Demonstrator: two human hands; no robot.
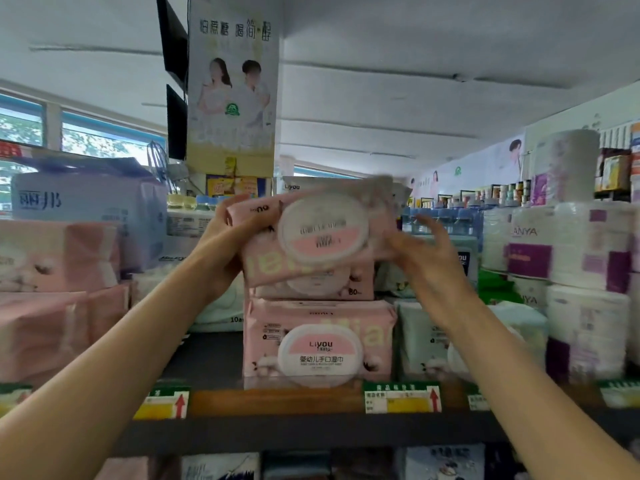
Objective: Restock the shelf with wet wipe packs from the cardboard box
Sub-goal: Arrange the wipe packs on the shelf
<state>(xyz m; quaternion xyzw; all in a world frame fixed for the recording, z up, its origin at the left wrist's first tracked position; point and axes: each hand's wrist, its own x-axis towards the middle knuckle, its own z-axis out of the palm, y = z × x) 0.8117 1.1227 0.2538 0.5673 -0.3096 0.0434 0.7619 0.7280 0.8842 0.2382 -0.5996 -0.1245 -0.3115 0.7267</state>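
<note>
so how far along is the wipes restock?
Partly done: two pink packs already sit stacked on the shelf, bottom pack upright at the front edge. In hand: a third pack, tilted, gripped by the left hand, right hand open beside it. Left: setting it on the stack. The box is out of view, so the remaining count is unknown.

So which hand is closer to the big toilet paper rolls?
Right. The right hand is at the tilted pink pack's right end, on the side where the toilet paper rolls stand. The left hand grips the pack's far left end.
</note>
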